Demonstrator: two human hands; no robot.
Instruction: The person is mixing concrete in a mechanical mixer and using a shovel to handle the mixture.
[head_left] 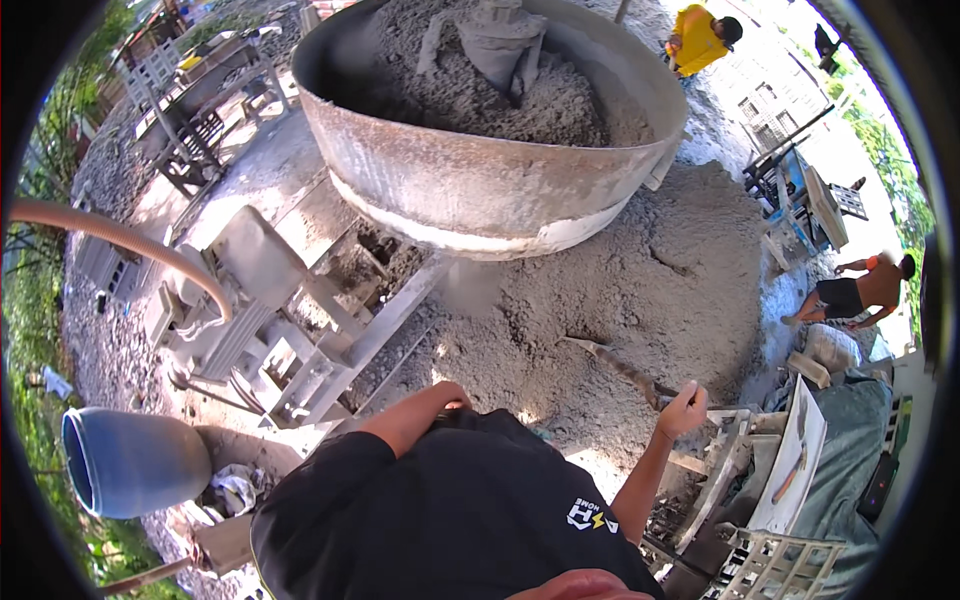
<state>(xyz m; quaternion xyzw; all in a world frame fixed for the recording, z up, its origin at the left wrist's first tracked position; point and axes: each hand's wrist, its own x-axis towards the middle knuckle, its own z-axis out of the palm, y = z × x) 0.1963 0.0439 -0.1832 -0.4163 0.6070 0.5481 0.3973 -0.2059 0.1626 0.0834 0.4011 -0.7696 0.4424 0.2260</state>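
My right hand [684, 410] is held out to the right with its fingers curled closed. Its palm side is hidden, so I cannot make out what is in it. Just beyond it, a long, dirty brown stick-like tool [630, 374] slants across the pile of grey wet mix [610, 290]; whether the hand touches it I cannot tell. My left forearm [420, 412] bends across in front of my black shirt, and the left hand [456, 396] is mostly hidden, fingers out of sight. Ahead stands a large round metal mixer pan [480, 190] holding more grey mix.
Left of the pan are a dusty machine frame [330, 370], a ribbed hose [120, 235] and a blue barrel [140, 462]. A person in yellow [697, 42] stands far right; another in dark shorts [860, 293] is nearer. A plastic crate [780, 568] and white board [797, 465] lie at right.
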